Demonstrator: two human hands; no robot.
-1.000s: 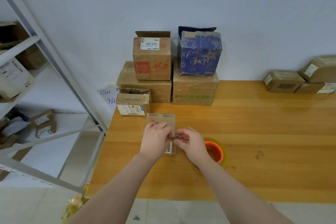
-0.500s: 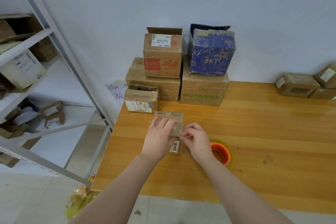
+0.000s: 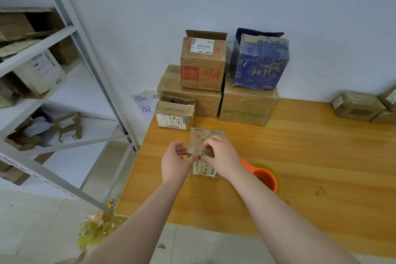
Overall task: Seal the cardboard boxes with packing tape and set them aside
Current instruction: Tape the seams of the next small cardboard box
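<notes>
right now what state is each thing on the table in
small box, lying flat on table
tape strip, held over small box
left hand, pinches tape strip
right hand, pinches tape strip
tape roll, lying flat, untouched
red-print box, flap up
blue box, flap up

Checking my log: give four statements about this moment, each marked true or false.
1. The left hand and the right hand pinch a tape strip over the small box. True.
2. The orange tape roll lies left of both hands. False: it lies right of the right hand.
3. The blue box is at the bottom of its stack. False: it stands on a big cardboard box.
4. The red-printed box has a raised flap. True.
</notes>
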